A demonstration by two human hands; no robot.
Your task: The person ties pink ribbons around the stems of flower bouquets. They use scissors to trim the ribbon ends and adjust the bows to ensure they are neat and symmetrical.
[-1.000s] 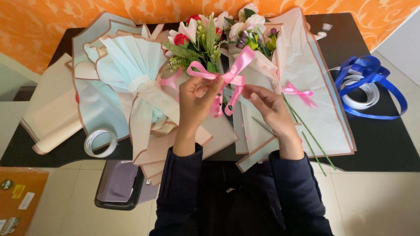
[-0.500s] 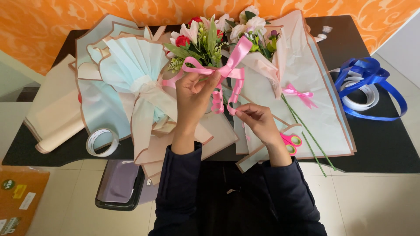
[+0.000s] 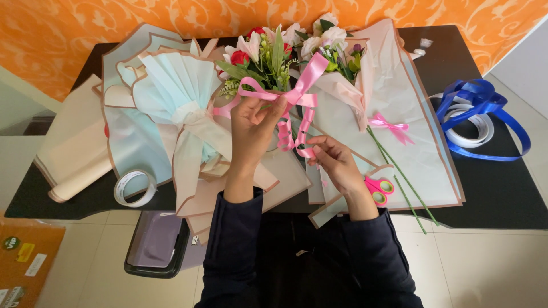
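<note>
Now the pink ribbon bow (image 3: 285, 97) is pinched at its knot by the left hand (image 3: 254, 122), raised over the worktop's middle so its loops stay clear. A curled tail is nipped by the right hand's (image 3: 331, 157) fingers. Free room is left only along the right edge beside the blue ribbon (image 3: 485, 108).

The pink satin-like ribbon bow (image 3: 285, 100) looks smooth and glossy. The pale pink and light-blue wrapping sheets (image 3: 394, 97) look matt, like paper. The blue ribbon coil (image 3: 482, 105) shines like plastic. The black tabletop (image 3: 502, 188) is smooth and matt. The pink scissor handles (image 3: 379, 189) look like glossy plastic.
</note>
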